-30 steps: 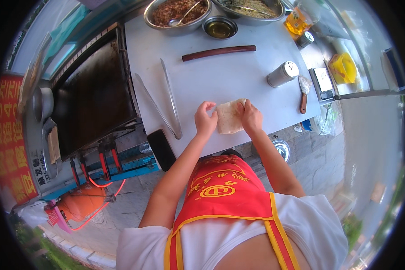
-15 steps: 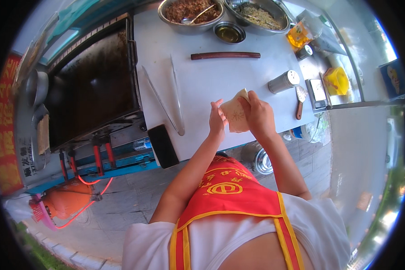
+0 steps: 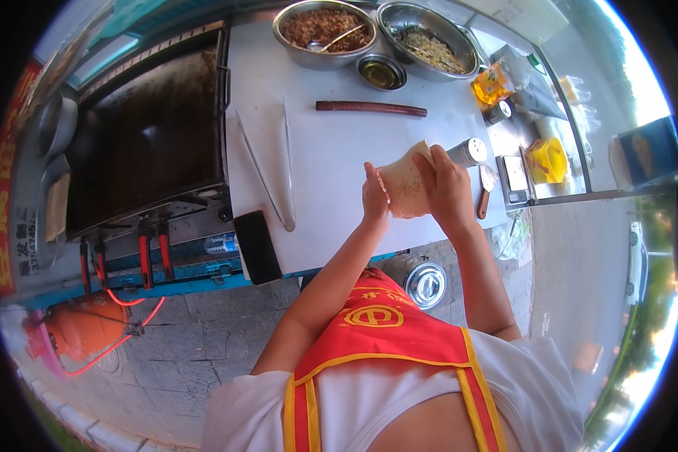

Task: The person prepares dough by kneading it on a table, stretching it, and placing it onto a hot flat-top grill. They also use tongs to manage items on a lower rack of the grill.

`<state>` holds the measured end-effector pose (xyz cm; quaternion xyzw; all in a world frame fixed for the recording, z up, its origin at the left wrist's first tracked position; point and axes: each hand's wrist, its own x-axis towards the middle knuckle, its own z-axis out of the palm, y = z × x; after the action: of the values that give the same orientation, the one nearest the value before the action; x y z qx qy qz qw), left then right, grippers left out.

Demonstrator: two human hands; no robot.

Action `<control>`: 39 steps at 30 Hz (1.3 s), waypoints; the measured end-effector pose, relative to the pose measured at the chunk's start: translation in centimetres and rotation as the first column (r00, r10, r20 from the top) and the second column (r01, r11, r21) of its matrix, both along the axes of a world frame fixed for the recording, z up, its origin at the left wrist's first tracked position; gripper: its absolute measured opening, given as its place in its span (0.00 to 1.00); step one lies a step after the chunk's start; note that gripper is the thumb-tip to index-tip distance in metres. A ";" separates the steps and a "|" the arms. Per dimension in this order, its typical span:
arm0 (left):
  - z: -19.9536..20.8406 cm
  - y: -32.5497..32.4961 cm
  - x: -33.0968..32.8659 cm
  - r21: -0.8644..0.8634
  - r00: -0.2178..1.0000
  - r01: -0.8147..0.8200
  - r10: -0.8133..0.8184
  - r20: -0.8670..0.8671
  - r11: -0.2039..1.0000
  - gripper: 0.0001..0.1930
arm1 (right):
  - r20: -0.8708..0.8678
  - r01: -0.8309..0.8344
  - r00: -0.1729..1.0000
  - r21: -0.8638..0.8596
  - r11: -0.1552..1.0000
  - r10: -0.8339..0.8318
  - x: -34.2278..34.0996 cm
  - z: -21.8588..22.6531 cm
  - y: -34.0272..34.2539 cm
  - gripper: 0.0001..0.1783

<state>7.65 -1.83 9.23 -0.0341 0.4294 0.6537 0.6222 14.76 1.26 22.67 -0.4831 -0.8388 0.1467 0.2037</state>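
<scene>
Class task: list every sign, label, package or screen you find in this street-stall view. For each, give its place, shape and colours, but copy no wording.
Red banner: far left edge of the stall, tall strip, yellow characters.
White label: beside the banner's lower end, small rectangle, dark print.
Water bottle: under the griddle's front edge, lying down, clear with a blue label.
Digital scale: right end of the counter, grey, flat and square.
Apron emblem: on the person's red apron, yellow oval.

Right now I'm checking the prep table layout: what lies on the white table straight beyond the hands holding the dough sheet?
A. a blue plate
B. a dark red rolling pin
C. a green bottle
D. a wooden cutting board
B: a long dark red rolling pin lies across the white table beyond the dough sheet held between the left hand and right hand.
</scene>
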 end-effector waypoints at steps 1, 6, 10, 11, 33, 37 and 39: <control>-0.1 0.4 0.2 -0.031 1.000 -0.028 0.028 0.011 0.999 0.33 | -0.004 -0.001 1.000 0.001 1.000 0.001 0.2 0.0 0.2 0.14; -1.1 0.4 0.9 -0.043 0.982 -0.085 0.076 -0.171 0.995 0.33 | -0.129 0.062 0.989 -0.045 0.997 -0.067 2.2 -1.8 1.4 0.16; -3.9 -0.5 0.2 -0.087 0.730 -0.060 -0.015 -0.683 0.994 0.29 | -0.283 0.122 0.937 -0.284 0.951 -0.205 5.3 -8.5 2.0 0.19; -4.0 -1.1 -0.5 -0.177 0.645 -0.024 -0.120 -0.755 0.984 0.29 | -0.321 0.127 0.916 -0.336 0.933 -0.240 5.7 -10.4 1.7 0.20; 1.6 -5.4 -4.4 -0.088 0.036 -0.201 -0.083 -0.996 0.976 0.21 | -0.503 0.182 0.766 -0.426 0.886 -0.399 9.0 -11.8 -0.2 0.18; 0.9 -6.1 -4.7 -0.107 0.072 -0.213 -0.094 -0.993 0.971 0.20 | -0.534 0.184 0.716 -0.476 0.860 -0.449 9.6 -11.4 -0.7 0.18; -0.7 -7.7 -5.0 -0.084 -0.031 -0.214 -0.092 -0.995 0.973 0.20 | -0.521 0.188 0.754 -0.411 0.892 -0.399 10.3 -11.5 -0.1 0.18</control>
<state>2.65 -9.53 8.54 0.3593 0.8097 0.4557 0.0876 25.01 1.12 11.15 -0.5675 -0.6073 0.3954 0.3910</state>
